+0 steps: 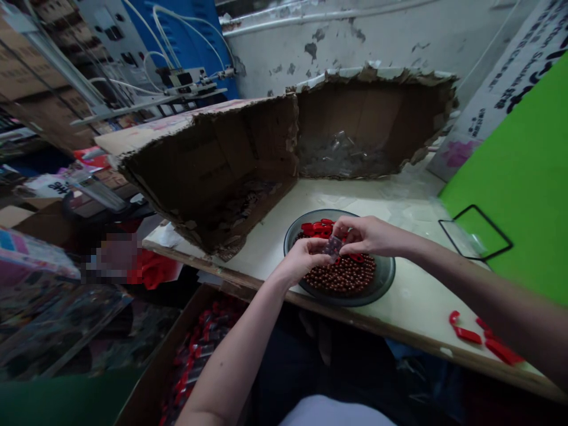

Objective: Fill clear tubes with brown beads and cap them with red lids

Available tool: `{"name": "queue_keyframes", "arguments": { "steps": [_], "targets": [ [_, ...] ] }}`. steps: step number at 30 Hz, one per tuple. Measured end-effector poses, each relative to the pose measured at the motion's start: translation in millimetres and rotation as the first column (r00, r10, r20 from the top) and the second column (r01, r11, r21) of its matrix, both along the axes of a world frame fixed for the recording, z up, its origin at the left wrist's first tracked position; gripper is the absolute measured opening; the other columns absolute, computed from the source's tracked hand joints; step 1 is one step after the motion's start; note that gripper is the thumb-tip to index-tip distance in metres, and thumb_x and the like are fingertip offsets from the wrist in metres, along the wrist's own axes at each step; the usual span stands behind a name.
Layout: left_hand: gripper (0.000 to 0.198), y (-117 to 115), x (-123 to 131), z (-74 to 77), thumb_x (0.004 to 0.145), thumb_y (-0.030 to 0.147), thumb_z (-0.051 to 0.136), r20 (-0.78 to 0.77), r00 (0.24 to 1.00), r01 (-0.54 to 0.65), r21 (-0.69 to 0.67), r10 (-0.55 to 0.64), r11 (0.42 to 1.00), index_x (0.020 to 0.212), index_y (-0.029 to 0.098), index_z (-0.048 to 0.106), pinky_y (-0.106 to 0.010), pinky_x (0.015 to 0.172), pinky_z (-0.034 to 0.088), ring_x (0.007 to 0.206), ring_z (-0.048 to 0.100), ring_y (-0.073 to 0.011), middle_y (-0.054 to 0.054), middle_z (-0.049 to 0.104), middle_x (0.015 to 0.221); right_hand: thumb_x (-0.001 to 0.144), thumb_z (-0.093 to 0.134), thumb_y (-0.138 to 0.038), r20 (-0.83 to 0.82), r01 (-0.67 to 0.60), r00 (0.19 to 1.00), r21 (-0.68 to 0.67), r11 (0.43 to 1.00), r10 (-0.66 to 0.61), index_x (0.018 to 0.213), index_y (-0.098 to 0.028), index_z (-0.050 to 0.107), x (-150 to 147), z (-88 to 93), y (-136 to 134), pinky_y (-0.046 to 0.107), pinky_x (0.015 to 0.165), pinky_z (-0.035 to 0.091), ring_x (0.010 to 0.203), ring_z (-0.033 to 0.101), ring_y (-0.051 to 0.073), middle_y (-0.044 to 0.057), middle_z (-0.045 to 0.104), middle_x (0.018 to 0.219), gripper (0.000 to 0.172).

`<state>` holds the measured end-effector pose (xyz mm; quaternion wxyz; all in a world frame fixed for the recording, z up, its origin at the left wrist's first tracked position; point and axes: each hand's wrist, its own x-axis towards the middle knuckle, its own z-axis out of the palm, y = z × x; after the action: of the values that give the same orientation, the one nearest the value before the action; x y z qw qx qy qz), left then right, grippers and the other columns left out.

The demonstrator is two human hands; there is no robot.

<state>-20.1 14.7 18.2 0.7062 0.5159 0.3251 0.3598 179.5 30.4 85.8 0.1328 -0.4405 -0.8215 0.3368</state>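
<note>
Over a round grey bowl (pixel 387 283), my left hand (pixel 303 258) and my right hand (pixel 360 234) meet at a small clear plastic container (pixel 332 246) that looks filled with dark beads. Fingers of both hands are closed on it, left on one side, right on the other. Copper-brown beads (pixel 341 278) fill the front of the bowl below my hands. Behind them in the same bowl lie red plastic pieces (pixel 317 227). My right fingertips partly hide the container, so whether a red part is on it I cannot tell.
Behind the bowl stand two torn cardboard boxes, one with clear plastic pieces (pixel 341 155), the other with small dark items (pixel 244 201). Red plastic parts (pixel 468 335) lie at the table's front right. A carton of red-and-clear items (pixel 195 349) sits below the edge. A green panel (pixel 523 177) borders the right.
</note>
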Motion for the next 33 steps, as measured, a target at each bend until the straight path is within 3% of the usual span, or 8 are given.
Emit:
{"name": "queue_keyframes", "arguments": {
  "steps": [9, 17, 21, 26, 29, 33],
  "targets": [
    [0.037, 0, -5, 0.3, 0.058, 0.010, 0.072, 0.019, 0.999, -0.026, -0.039, 0.027, 0.999, 0.095, 0.013, 0.071, -0.025, 0.076, 0.043, 0.073, 0.061, -0.0125, -0.004, 0.072, 0.084, 0.073, 0.064, -0.039, 0.122, -0.008, 0.992, 0.049, 0.999, 0.002, 0.081, -0.021, 0.057, 5, 3.3, 4, 0.025, 0.062, 0.040, 0.068, 0.059, 0.015, -0.002, 0.066, 0.074, 0.021],
    [0.045, 1, -9, -1.7, 0.052, 0.009, 0.078, 0.213, 0.966, -0.122, -0.132, 0.149, 0.984, 0.096, 0.014, 0.069, -0.028, 0.080, 0.046, 0.076, 0.064, -0.0141, -0.005, 0.071, 0.087, 0.073, 0.061, -0.033, 0.166, -0.018, 0.986, -0.087, 0.996, 0.032, 0.078, -0.021, 0.060, 13, -21.5, -7, 0.026, 0.062, 0.040, 0.068, 0.057, 0.015, -0.002, 0.064, 0.072, 0.013],
    [0.034, -3, -9, 1.3, 0.064, 0.019, 0.076, 0.329, 0.925, -0.176, -0.078, 0.192, 0.981, 0.097, 0.016, 0.068, -0.030, 0.080, 0.049, 0.079, 0.066, -0.0155, -0.005, 0.071, 0.090, 0.076, 0.059, -0.035, 0.137, 0.081, 0.988, -0.081, 0.993, -0.069, 0.083, -0.022, 0.058, 15, -34.3, -10, 0.026, 0.063, 0.041, 0.070, 0.058, 0.016, -0.002, 0.065, 0.073, 0.015],
    [0.025, -3, -3, 4.8, 0.069, 0.020, 0.073, 0.334, 0.899, -0.335, 0.111, 0.282, 0.936, 0.094, 0.018, 0.070, -0.028, 0.087, 0.047, 0.090, 0.065, -0.0150, -0.005, 0.071, 0.099, 0.074, 0.058, -0.026, 0.257, -0.004, 0.966, -0.066, 0.998, 0.021, 0.081, -0.021, 0.059, 13, -62.8, -11, 0.028, 0.068, 0.042, 0.075, 0.060, 0.018, 0.000, 0.066, 0.078, 0.009],
    [0.024, -2, 2, 6.9, 0.071, 0.020, 0.071, 0.308, 0.912, -0.331, 0.158, 0.272, 0.930, 0.095, 0.017, 0.070, -0.028, 0.087, 0.048, 0.091, 0.064, -0.0157, -0.006, 0.071, 0.101, 0.073, 0.057, -0.023, 0.348, -0.030, 0.937, -0.044, 0.999, 0.043, 0.081, -0.021, 0.060, 12, -78.7, -11, 0.029, 0.068, 0.043, 0.076, 0.061, 0.020, 0.002, 0.066, 0.080, 0.009],
    [0.028, -1, 7, 8.9, 0.069, 0.021, 0.072, 0.317, 0.902, -0.345, 0.117, 0.294, 0.931, 0.097, 0.017, 0.069, -0.031, 0.088, 0.049, 0.088, 0.065, -0.0164, -0.006, 0.072, 0.097, 0.077, 0.055, -0.030, 0.350, -0.011, 0.937, 0.040, 0.999, -0.004, 0.085, -0.021, 0.061, 13, -73.4, -10, 0.032, 0.073, 0.044, 0.082, 0.062, 0.023, 0.005, 0.068, 0.087, 0.014]
  ]
}}
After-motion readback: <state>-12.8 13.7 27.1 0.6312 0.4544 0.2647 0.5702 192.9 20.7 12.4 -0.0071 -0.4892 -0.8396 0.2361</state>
